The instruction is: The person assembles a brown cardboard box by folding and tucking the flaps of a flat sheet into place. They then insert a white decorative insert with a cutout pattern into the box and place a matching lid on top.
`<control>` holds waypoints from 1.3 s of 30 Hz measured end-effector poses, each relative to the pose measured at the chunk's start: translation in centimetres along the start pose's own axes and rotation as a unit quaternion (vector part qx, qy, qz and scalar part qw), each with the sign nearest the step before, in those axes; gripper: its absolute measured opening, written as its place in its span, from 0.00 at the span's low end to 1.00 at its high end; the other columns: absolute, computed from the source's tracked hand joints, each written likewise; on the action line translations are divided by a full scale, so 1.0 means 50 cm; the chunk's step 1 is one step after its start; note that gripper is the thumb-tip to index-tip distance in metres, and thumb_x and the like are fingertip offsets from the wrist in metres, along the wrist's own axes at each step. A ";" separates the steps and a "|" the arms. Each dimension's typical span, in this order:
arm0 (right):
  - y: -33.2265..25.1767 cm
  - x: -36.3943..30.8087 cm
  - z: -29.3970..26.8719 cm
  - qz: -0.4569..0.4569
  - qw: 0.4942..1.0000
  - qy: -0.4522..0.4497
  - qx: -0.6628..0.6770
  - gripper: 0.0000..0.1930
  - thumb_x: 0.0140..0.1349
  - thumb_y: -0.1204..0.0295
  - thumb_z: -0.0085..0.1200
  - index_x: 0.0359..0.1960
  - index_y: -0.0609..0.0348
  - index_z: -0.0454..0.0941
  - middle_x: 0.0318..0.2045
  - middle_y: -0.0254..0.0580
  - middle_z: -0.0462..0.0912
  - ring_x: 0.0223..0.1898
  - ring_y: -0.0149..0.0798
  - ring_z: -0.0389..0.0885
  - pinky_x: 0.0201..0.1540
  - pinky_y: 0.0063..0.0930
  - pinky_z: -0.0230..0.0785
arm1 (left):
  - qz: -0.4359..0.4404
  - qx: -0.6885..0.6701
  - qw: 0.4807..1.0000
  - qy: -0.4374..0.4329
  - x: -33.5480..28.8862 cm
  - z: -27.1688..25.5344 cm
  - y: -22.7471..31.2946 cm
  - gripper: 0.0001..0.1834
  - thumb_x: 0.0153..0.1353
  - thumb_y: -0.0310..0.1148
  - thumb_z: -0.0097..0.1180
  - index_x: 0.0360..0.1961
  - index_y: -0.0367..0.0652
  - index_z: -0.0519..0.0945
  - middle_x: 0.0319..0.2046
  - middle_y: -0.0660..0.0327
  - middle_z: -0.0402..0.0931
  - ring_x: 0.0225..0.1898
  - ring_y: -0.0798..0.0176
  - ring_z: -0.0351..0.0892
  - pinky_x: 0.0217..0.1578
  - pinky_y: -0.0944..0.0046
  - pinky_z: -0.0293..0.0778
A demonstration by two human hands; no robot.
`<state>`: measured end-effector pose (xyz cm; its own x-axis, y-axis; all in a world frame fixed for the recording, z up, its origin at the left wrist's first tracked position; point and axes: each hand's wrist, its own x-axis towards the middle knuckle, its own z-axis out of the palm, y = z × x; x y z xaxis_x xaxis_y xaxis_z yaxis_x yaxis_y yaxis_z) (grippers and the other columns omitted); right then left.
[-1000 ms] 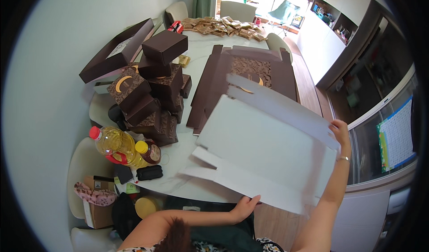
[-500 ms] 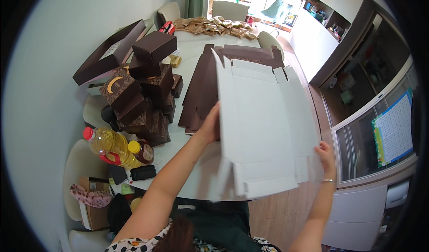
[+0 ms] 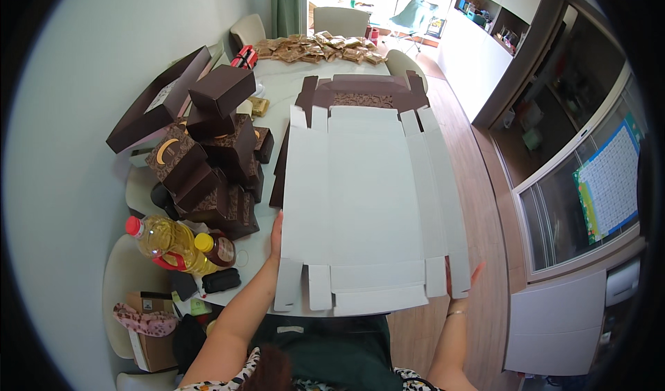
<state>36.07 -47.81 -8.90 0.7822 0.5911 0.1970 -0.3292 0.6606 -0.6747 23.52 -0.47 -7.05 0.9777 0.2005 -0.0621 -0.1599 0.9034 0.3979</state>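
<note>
A large flat cardboard box blank [image 3: 374,197], white side up with creased flaps, lies over the near part of the table. My left hand [image 3: 276,237] is at its left edge, gripping it there; most of the fingers are hidden by the cardboard. At the near right corner flap, my right hand [image 3: 476,277] is partly covered by the blank. Its visible fingers stretch out past the edge, and a bit of skin shows through a slot. Under the blank, more flat brown blanks [image 3: 360,85] stick out at the far end and left side.
Brown patterned boxes [image 3: 222,90] are piled at the left, by an open brown box lid [image 3: 163,100]. Nearer stand an oil bottle [image 3: 166,238] and a yellow-capped dark bottle [image 3: 220,250]. Small golden packets [image 3: 318,47] cover the table's far end. Sliding glass doors [image 3: 568,183] are at right.
The white-sided blank has swung level and moved left and down over the brown blanks. My left hand moved left and nearer; my right hand moved left and nearer, to the corner flap.
</note>
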 end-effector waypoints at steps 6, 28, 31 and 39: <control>0.061 -0.015 0.061 -0.137 0.970 0.177 0.096 0.51 0.59 0.29 0.35 0.73 0.57 0.46 0.73 0.43 0.51 0.73 0.45 0.49 0.73 0.44 0.40 | -0.017 -0.064 0.997 -0.047 0.006 0.051 -0.016 0.34 0.68 0.56 0.41 0.64 0.41 0.66 0.57 0.55 0.72 0.58 0.55 0.72 0.58 0.56 0.69; 0.024 0.239 0.432 -0.085 0.952 0.293 0.028 0.23 0.60 0.82 0.46 0.60 0.66 0.65 0.57 0.49 0.72 0.58 0.47 0.72 0.61 0.44 0.67 | -0.091 0.081 0.982 0.147 0.034 0.057 -0.105 0.20 0.67 0.44 0.49 0.53 0.44 0.75 0.47 0.59 0.77 0.51 0.59 0.75 0.56 0.51 0.71; -0.024 0.297 0.485 -0.092 0.933 0.339 0.079 0.23 0.60 0.83 0.47 0.60 0.66 0.65 0.58 0.48 0.71 0.58 0.46 0.71 0.60 0.44 0.68 | -0.084 0.060 0.970 0.219 0.002 0.020 -0.130 0.17 0.65 0.39 0.52 0.53 0.45 0.74 0.46 0.58 0.77 0.50 0.59 0.75 0.55 0.53 0.71; -0.108 0.197 0.375 -0.102 0.956 0.257 0.101 0.16 0.63 0.80 0.47 0.53 0.64 0.70 0.53 0.56 0.73 0.57 0.43 0.70 0.62 0.43 0.64 | 0.239 0.540 0.788 0.172 0.110 -0.072 -0.098 0.28 0.57 0.31 0.56 0.59 0.36 0.69 0.54 0.52 0.66 0.58 0.52 0.65 0.58 0.56 0.63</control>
<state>35.64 -36.90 10.03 0.9804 0.1692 -0.1008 -0.1970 0.8447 -0.4977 29.18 -2.41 -12.66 0.7166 0.6788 0.1603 -0.1081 -0.1189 0.9870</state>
